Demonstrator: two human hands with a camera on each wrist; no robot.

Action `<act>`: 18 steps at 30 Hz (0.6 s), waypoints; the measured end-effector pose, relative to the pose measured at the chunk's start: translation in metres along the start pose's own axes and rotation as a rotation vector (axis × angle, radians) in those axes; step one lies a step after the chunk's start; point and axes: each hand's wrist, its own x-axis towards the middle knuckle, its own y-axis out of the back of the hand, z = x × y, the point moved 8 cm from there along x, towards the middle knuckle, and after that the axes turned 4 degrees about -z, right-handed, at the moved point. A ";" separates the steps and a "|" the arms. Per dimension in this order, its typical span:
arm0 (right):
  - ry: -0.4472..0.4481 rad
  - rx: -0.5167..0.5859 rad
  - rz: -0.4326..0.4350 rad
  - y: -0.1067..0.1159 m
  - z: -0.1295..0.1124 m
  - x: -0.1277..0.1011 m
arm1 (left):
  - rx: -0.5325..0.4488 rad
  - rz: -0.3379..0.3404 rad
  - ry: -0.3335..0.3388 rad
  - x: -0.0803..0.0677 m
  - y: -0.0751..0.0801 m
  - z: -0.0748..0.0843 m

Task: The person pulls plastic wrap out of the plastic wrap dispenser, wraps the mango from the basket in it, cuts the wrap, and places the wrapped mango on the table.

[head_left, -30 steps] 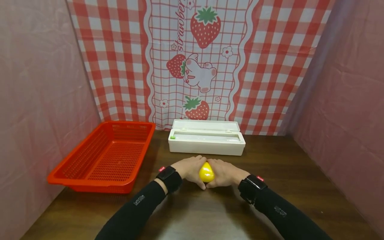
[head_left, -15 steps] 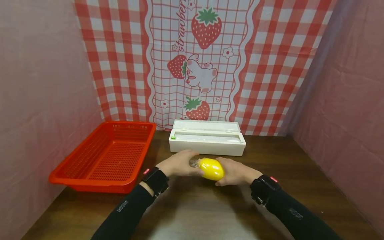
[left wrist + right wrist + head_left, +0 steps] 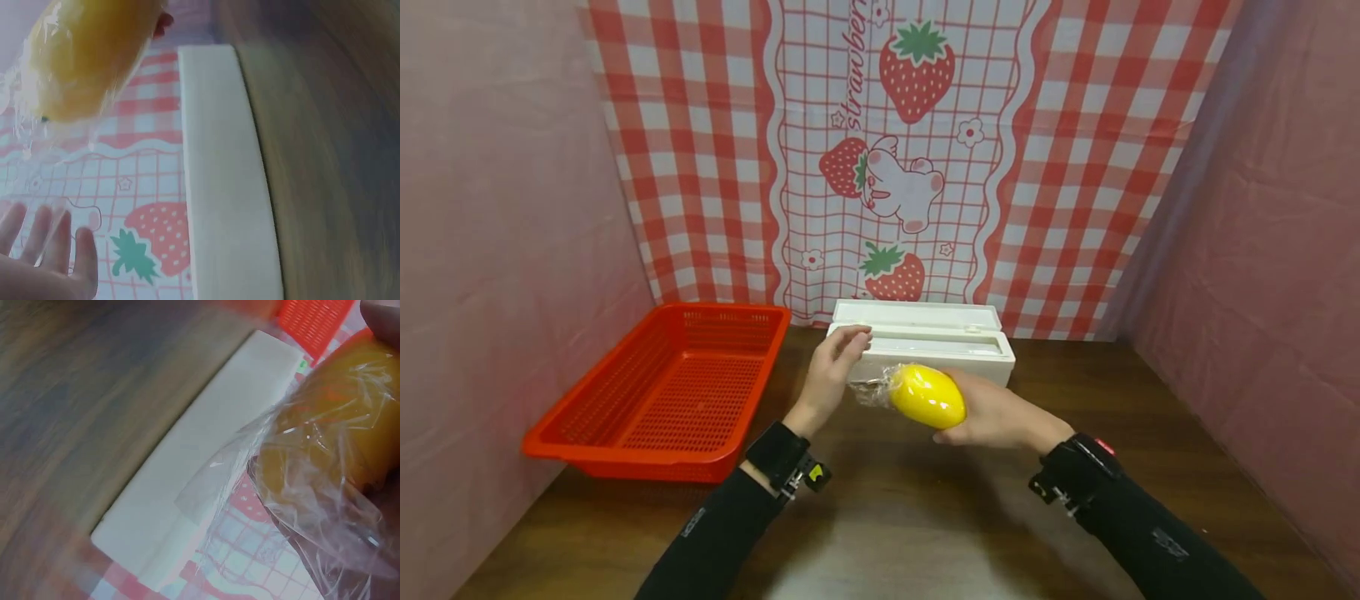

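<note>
Behind wrapped mango (image 3: 927, 395): white box (image 3: 955, 343) | left: red basket (image 3: 662, 392)

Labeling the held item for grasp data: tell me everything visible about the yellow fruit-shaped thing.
The yellow fruit-shaped thing is glossy, smooth and oval like a mango or lemon, wrapped in clear cling film that wrinkles over its surface and trails off loose at its left end. It is held above the wooden table, tilted, in front of the white dispenser box. The right hand cups it from below and behind. The left hand, fingers straight, is beside the loose film end; contact cannot be told.
</note>
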 end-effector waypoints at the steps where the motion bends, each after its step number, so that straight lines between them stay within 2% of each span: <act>1: -0.008 0.012 0.012 0.002 0.000 0.000 | -0.044 0.027 0.001 0.000 0.002 0.000; 5: -0.036 0.048 0.062 0.008 0.000 0.000 | -0.209 0.099 0.041 -0.001 0.004 -0.003; 10: -0.063 0.117 0.117 0.011 0.001 0.000 | -0.376 0.108 0.065 -0.003 -0.002 -0.009; 13: -0.064 0.132 0.135 0.011 -0.001 0.001 | -0.427 0.091 0.059 -0.004 -0.009 -0.007; 18: -0.057 0.157 0.157 0.010 -0.004 0.004 | -0.455 0.043 0.069 -0.007 -0.023 0.000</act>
